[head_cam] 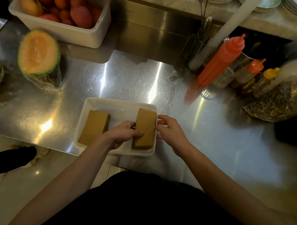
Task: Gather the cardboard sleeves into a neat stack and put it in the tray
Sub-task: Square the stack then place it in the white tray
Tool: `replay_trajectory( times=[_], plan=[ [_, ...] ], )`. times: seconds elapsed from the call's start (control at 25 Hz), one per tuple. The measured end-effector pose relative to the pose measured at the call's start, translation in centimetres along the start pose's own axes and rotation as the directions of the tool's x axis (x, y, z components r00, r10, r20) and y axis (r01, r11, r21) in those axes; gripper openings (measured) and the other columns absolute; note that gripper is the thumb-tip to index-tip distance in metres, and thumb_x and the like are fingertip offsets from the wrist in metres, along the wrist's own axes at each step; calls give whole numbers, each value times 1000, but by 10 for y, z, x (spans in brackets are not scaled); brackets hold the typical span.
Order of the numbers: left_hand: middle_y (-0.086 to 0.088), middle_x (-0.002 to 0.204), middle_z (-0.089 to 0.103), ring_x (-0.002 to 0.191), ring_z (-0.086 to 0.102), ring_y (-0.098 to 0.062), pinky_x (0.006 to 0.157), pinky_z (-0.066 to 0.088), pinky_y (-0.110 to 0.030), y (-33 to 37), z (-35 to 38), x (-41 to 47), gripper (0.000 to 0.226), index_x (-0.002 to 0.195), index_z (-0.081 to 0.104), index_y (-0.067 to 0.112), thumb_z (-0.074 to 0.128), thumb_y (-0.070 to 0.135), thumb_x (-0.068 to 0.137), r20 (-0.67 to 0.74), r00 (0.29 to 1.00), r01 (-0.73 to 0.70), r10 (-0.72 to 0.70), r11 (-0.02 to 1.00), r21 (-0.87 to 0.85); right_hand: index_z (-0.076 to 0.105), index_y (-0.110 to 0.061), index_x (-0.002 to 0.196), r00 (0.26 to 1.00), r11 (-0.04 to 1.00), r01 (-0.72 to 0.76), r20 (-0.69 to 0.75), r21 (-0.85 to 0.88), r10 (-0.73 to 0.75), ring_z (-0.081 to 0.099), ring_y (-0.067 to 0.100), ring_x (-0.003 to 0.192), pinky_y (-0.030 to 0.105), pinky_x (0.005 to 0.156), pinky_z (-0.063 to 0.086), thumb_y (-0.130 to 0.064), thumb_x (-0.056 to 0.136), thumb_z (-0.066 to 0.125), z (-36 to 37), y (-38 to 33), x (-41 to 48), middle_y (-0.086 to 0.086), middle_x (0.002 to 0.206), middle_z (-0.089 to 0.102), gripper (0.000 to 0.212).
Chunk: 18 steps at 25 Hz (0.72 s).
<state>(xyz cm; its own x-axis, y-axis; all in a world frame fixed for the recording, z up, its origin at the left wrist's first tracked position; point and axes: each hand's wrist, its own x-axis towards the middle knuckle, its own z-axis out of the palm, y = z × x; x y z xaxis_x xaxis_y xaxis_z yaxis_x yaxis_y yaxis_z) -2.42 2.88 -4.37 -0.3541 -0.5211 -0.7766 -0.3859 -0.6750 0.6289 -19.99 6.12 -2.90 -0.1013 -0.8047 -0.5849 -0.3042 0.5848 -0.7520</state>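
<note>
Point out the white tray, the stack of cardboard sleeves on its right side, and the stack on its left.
white tray (119, 108): head view, bare floor near far rim.
right stack (145, 124): head view, top face.
left stack (94, 127): head view, top face.
</note>
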Motion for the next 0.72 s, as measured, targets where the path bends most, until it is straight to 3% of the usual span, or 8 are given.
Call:
replay_trajectory(
  times=[0.32, 0.52, 0.72],
  plan=[
    [-7, 143, 47, 129, 46, -28, 111, 35, -44, 0, 12, 7, 50, 146, 32, 11, 49, 18, 100, 16, 999, 27, -28, 998, 60, 46, -16, 139, 1000, 1000, 7, 4, 26, -7, 58, 25, 116, 42, 90, 56, -18, 95, 54, -2, 0, -2, 9, 130, 57, 45],
    [-9, 143, 48, 127, 48, -29, 112, 37, -51, 0, 13, 9, 50, 147, 32, 13, 49, 22, 100, -33, 999, -2, 1, 999, -38, 46, -14, 140, 1000, 1000, 9, -1, 26, -9, 59, 26, 114, 38, 87, 57, -17, 95, 53, -2, -2, -3, 10, 128, 58, 45],
    [-6, 143, 45, 129, 46, -29, 111, 37, -48, -2, 22, 7, 46, 147, 29, 13, 42, 21, 103, -139, 990, -41, 36, 999, -33, 45, -16, 140, 1000, 1000, 13, -17, -16, -13, 56, 28, 119, 47, 95, 52, -21, 95, 54, -1, -5, -3, 9, 132, 55, 46]
  ],
)
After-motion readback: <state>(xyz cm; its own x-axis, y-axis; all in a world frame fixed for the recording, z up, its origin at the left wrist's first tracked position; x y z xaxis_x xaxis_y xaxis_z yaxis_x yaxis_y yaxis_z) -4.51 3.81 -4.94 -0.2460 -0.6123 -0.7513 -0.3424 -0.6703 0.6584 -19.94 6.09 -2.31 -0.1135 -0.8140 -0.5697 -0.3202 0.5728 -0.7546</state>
